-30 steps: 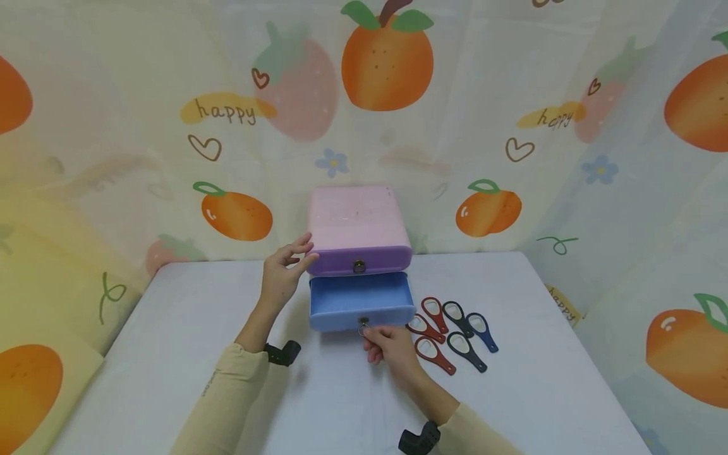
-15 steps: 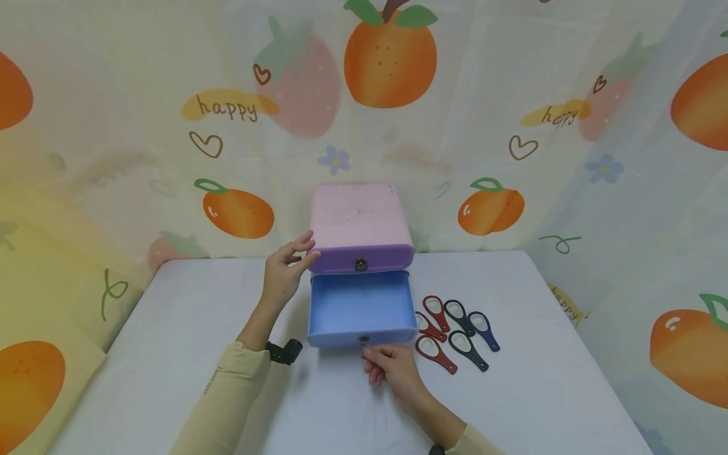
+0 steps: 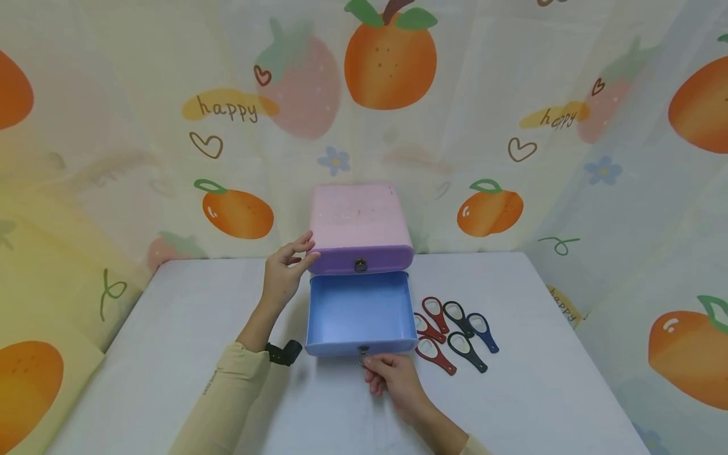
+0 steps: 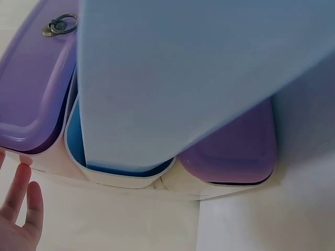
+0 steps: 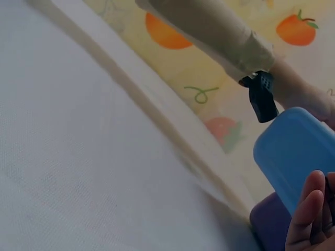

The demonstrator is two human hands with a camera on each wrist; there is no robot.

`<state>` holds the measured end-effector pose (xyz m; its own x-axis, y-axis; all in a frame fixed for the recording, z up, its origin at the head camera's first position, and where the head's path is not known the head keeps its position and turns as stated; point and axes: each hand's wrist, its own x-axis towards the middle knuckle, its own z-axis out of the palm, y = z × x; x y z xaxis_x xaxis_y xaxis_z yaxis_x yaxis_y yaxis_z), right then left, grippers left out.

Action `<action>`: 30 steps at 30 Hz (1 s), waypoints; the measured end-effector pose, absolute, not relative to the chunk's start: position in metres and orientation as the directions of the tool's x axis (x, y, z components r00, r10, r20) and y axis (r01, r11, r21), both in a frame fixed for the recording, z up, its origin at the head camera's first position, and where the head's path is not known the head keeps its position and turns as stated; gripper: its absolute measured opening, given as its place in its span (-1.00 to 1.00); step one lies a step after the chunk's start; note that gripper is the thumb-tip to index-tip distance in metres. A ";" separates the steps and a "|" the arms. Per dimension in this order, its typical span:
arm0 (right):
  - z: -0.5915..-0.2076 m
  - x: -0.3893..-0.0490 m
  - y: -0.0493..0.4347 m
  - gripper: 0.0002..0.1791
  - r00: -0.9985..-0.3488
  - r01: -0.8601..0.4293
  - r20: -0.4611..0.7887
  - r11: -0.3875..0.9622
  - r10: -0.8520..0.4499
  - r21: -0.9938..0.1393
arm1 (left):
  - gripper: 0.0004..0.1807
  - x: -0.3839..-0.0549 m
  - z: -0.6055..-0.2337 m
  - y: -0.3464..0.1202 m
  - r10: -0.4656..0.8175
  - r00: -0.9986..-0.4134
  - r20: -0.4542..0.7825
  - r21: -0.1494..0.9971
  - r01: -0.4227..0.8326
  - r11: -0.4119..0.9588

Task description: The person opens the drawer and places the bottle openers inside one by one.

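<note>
A pink chest of drawers point(image 3: 359, 215) stands at the back of the table, its top drawer with a purple front point(image 3: 335, 260). Below that, a blue drawer point(image 3: 362, 309) juts far out and its bare floor shows. My right hand point(image 3: 398, 382) pinches the small metal ring pull point(image 3: 362, 360) on the blue front. My left hand point(image 3: 281, 278) touches the chest's left side near the purple front, fingers extended. In the left wrist view, a lower purple drawer point(image 4: 235, 149) sits pushed in beyond the blue one, and my left fingertips are at the chest's edge.
Several magnifying glasses point(image 3: 462, 344) with red, dark green and blue frames lie on the white tabletop point(image 3: 546, 379) right of the drawer, close to my right hand. A fruit-patterned curtain point(image 3: 432, 145) hangs directly behind the chest.
The blue drawer has slid farther out toward me, my right hand moving back with its ring pull. My left hand has stayed at the chest's side.
</note>
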<state>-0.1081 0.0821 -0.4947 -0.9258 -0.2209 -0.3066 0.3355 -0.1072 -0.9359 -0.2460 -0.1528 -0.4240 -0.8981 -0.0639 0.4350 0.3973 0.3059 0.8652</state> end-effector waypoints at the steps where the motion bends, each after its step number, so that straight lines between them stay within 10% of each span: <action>1: -0.495 -0.108 0.082 -0.73 -0.927 0.333 -0.305 -0.107 -0.219 -0.937 | -0.68 -0.246 -0.424 -0.153 -0.064 -0.898 0.435 0.866 0.398 0.304; 30: -0.511 -0.114 0.101 -0.64 -0.940 0.269 -0.269 0.029 -0.212 -0.963 | -0.67 -0.226 -0.399 -0.142 -0.087 -0.902 0.423 0.876 0.382 0.294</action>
